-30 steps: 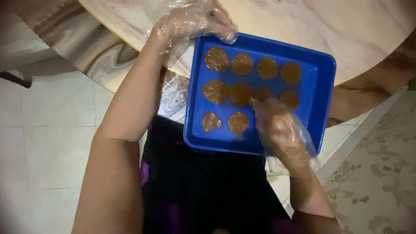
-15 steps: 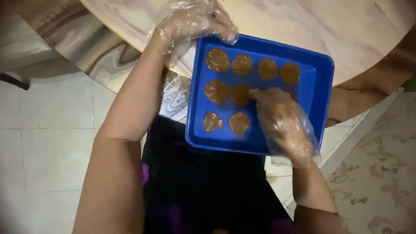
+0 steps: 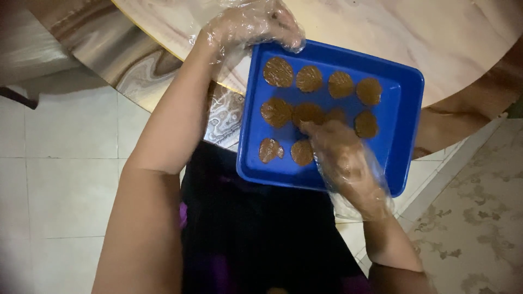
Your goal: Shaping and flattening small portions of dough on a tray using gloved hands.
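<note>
A blue rectangular tray [image 3: 402, 122] rests half on the round table and half over my lap. Several flat brown ridged dough rounds [image 3: 278, 72] lie in rows on it. My left hand [image 3: 256, 24], in a clear plastic glove, grips the tray's far left corner. My right hand [image 3: 340, 158], also gloved, is over the tray's middle. Its fingertips press on a brown round [image 3: 308, 114] in the middle row and hide part of the near row.
The round table [image 3: 463, 38] has a pale marbled top with a brown swirled rim. White floor tiles [image 3: 60, 185] lie to the left and a patterned floor [image 3: 479, 228] to the right. My dark clothing [image 3: 256, 234] fills the lower middle.
My right hand has slid left across the tray, from the right part of the middle row to its centre. The left hand has kept its grip on the tray corner.
</note>
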